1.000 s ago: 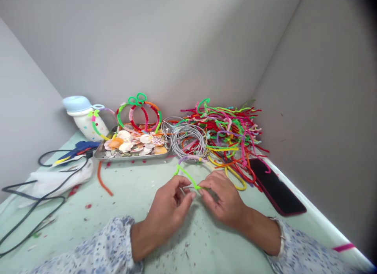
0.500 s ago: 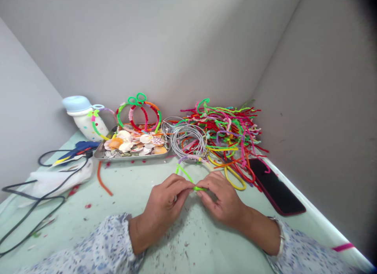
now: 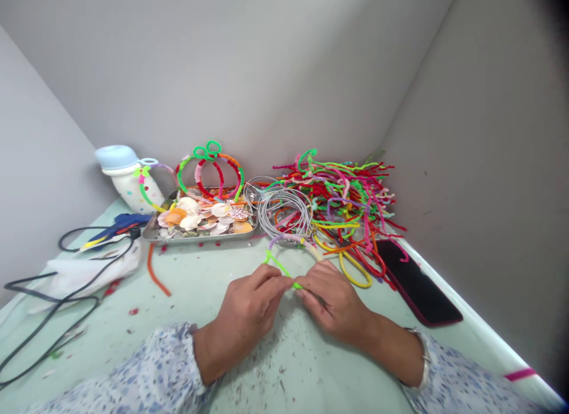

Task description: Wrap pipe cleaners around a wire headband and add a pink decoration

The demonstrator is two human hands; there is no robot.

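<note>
Pinching green pipe cleaner (image 3: 278, 266) in narrow grip, L hand (image 3: 244, 313) & R hand (image 3: 331, 301) nearly meeting on it; keep pinch firm, bend slowly w/ fingertips.

We're at a craft bench in a grey-walled corner: a hot glue gun (image 3: 118, 224) at ten o'clock, a steel tray (image 3: 200, 239) of seashells (image 3: 221, 210) at eleven, heaped pipe cleaners (image 3: 342, 200) at one, on a speckled green tabletop (image 3: 302, 366).

A lime-green pipe cleaner (image 3: 279, 267) runs near, above white sleeves (image 3: 164, 366) flecked with blue, while at far left a white bottle (image 3: 137, 191) has multicoloured dots under a pale blue lid (image 3: 116, 157), and a black phone (image 3: 418, 283) at right has a red rim.
</note>
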